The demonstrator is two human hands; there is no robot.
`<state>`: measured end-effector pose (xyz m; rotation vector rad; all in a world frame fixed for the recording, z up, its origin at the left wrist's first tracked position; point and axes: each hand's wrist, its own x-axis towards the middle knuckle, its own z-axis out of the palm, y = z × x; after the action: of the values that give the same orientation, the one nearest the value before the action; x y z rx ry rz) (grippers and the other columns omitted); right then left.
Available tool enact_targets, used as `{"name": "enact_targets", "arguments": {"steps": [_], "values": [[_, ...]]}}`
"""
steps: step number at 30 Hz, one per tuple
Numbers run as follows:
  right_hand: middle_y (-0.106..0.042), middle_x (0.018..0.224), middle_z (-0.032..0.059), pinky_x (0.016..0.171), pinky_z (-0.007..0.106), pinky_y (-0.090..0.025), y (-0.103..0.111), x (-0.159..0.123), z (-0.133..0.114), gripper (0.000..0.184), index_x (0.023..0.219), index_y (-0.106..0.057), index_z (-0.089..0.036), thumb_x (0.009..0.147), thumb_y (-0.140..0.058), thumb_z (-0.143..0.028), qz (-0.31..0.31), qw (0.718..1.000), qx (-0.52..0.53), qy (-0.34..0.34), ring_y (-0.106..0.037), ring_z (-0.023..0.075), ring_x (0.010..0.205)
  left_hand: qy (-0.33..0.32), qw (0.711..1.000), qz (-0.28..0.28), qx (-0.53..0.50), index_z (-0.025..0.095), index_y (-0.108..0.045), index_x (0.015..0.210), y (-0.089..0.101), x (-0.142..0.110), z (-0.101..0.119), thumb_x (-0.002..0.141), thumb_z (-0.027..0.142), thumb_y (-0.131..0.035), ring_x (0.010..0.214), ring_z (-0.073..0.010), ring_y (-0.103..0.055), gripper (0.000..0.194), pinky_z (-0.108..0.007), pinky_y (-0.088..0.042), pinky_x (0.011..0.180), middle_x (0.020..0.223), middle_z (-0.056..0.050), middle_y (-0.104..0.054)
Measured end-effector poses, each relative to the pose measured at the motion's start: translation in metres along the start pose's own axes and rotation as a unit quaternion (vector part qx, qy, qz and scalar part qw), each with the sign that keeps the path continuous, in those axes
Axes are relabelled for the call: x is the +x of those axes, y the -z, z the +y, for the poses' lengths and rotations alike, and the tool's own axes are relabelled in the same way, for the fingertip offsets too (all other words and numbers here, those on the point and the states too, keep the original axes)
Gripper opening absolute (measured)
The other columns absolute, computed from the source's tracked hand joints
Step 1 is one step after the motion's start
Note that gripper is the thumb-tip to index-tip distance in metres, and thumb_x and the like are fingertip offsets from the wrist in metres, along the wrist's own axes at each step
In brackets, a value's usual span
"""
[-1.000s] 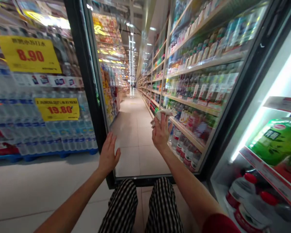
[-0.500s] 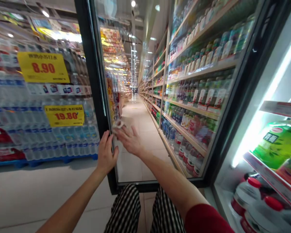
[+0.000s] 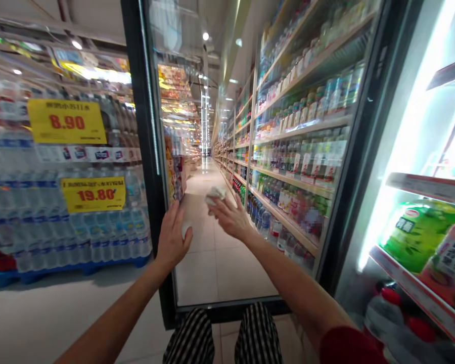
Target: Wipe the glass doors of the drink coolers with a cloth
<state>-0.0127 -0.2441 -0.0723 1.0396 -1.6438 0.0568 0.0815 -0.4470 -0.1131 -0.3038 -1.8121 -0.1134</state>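
Note:
A glass door (image 3: 197,275) with a black frame (image 3: 147,141) stands in front of me, swung out from a lit cooler. My right hand (image 3: 232,218) presses a crumpled pale cloth (image 3: 214,194) to the pane, left of its centre; the hand is slightly blurred. Against the frame's left side rests my left hand (image 3: 173,237), fingers stretched upward and thumb spread, with no object in it. Through or mirrored in the glass appear an aisle and long rows of bottles.
On the right, the cooler shelf (image 3: 420,288) carries green pouches (image 3: 409,232), with red-capped bottles (image 3: 384,308) below. At left stand stacked water bottles (image 3: 34,202) with yellow price signs (image 3: 66,121). My knees (image 3: 191,338) are close to the door's bottom edge.
My right hand has moved the cloth rightward across the glass, away from the left frame. My left hand stays at the frame. The view has shifted slightly.

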Motion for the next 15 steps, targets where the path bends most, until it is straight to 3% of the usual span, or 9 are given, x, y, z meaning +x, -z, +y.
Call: {"name": "enact_targets", "arguments": {"steps": [2,4,6,9,10,11,12,15], "values": [[-0.037,0.142,0.0062,0.108,0.056,-0.011,0.009,-0.016,0.022,0.045,0.129,-0.044,-0.026,0.085,-0.04,-0.02,0.063,0.985,-0.051,-0.152,-0.022,0.0251,0.135,-0.006,1.0,-0.004,0.009,0.018,-0.017,0.14,-0.006,0.009,0.003,0.082,0.022,-0.046,0.136,-0.026,-0.019,0.065,-0.046,-0.025,0.109,0.147,-0.013,-0.019],[-0.029,0.146,0.0102,0.106,0.057,-0.014,0.015,-0.024,0.033,0.047,0.131,-0.042,-0.023,0.085,-0.039,-0.021,0.104,0.953,-0.085,-0.272,-0.016,0.0278,0.137,-0.006,1.0,-0.009,0.015,0.017,-0.017,0.141,-0.015,0.02,0.008,0.082,0.024,-0.046,0.136,-0.0265,-0.018,0.065,-0.048,-0.022,0.109,0.148,-0.013,-0.018],[-0.028,0.146,0.01,0.107,0.055,-0.015,0.018,-0.03,0.033,0.049,0.132,-0.041,-0.023,0.083,-0.04,-0.02,0.087,0.958,-0.086,-0.261,-0.014,0.0277,0.137,-0.008,1.0,-0.015,0.024,0.017,-0.018,0.14,-0.026,0.032,0.015,0.083,0.026,-0.045,0.137,-0.0267,-0.016,0.064,-0.049,-0.018,0.11,0.147,-0.013,-0.02],[-0.037,0.141,0.0043,0.109,0.052,-0.012,0.02,-0.046,0.035,0.046,0.127,-0.046,-0.029,0.082,-0.042,-0.021,0.017,0.99,-0.063,-0.121,-0.021,0.0234,0.135,-0.009,0.999,-0.008,0.041,0.019,-0.021,0.14,-0.04,0.044,0.022,0.084,0.03,-0.045,0.137,-0.0266,-0.016,0.062,-0.051,-0.014,0.109,0.147,-0.013,-0.021],[-0.038,0.141,0.0037,0.109,0.052,-0.012,0.022,-0.053,0.042,0.045,0.126,-0.048,-0.03,0.082,-0.042,-0.021,0.016,0.99,-0.066,-0.121,-0.024,0.0229,0.135,-0.009,0.999,-0.003,0.044,0.02,-0.022,0.14,-0.044,0.046,0.023,0.084,0.031,-0.046,0.137,-0.0265,-0.016,0.062,-0.051,-0.013,0.109,0.147,-0.012,-0.021],[-0.038,0.141,0.0046,0.108,0.054,-0.013,0.025,-0.061,0.053,0.044,0.126,-0.047,-0.03,0.083,-0.041,-0.022,0.036,0.983,-0.077,-0.163,-0.025,0.0234,0.134,-0.011,0.999,0.001,0.046,0.021,-0.022,0.14,-0.047,0.047,0.024,0.084,0.032,-0.046,0.137,-0.0264,-0.016,0.062,-0.051,-0.013,0.109,0.147,-0.012,-0.021],[-0.035,0.142,0.0068,0.106,0.056,-0.015,0.028,-0.069,0.066,0.045,0.128,-0.046,-0.029,0.084,-0.039,-0.023,0.076,0.964,-0.093,-0.239,-0.025,0.0248,0.134,-0.014,0.999,0.002,0.046,0.022,-0.023,0.14,-0.05,0.047,0.023,0.084,0.032,-0.046,0.137,-0.0263,-0.016,0.061,-0.051,-0.013,0.109,0.147,-0.011,-0.022],[-0.024,0.146,0.0141,0.1,0.061,-0.021,0.039,-0.081,0.098,0.049,0.136,-0.035,-0.023,0.086,-0.032,-0.025,0.209,0.852,-0.121,-0.465,-0.023,0.0296,0.134,-0.017,0.999,0.005,0.045,0.023,-0.022,0.14,-0.055,0.044,0.023,0.084,0.031,-0.047,0.137,-0.0264,-0.016,0.062,-0.051,-0.013,0.109,0.147,-0.01,-0.022]]}}
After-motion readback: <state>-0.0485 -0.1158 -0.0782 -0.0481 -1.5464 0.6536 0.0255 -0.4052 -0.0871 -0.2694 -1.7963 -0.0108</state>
